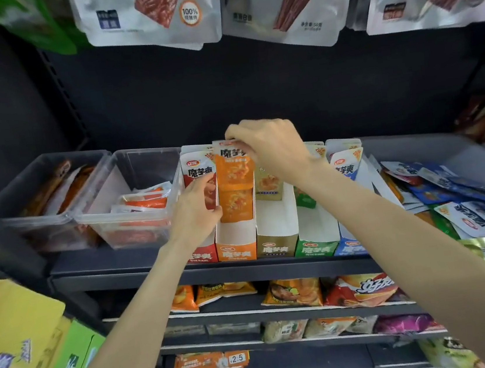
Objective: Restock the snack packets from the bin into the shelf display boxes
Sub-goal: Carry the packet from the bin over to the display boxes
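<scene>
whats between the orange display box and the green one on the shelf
In the head view, one gold display box stands between the orange display box and the green display box, side by side in the row. It holds a few gold packets at its back.

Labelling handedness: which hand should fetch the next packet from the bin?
Right, probably. The bin of loose packets lies on the right hand's side; the left hand steadies packets at the orange box.

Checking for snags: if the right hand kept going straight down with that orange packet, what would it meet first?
Probably the orange packets already standing in the orange box under the right hand; depth is unclear.
</scene>
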